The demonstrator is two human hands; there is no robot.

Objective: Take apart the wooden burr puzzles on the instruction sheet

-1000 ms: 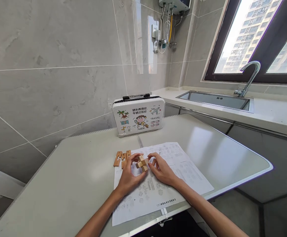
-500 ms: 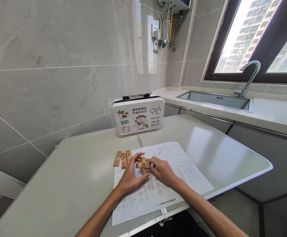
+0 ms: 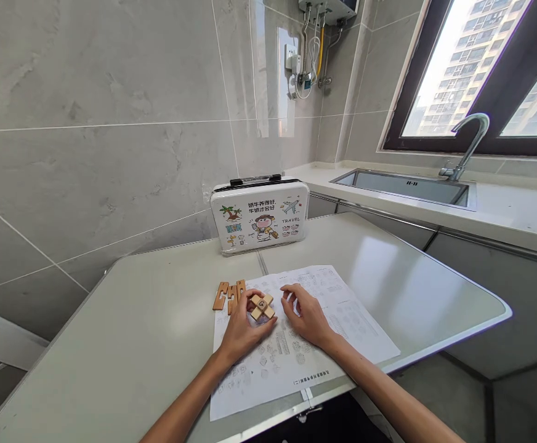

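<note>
- The left hand has its fingers closed round a small wooden puzzle, a cross of bars held just above the sheet on the tabletop.
- The right hand rests on the sheet just beside the puzzle, its fingers loosely curled and holding nothing.
- The puzzle looks part built: several bars interlock, while loose pieces lie to its left, not yet fitted.
- The case by the wall reads "TRAVEL" beside Chinese lettering; the sheet's print is too small to read.
</note>
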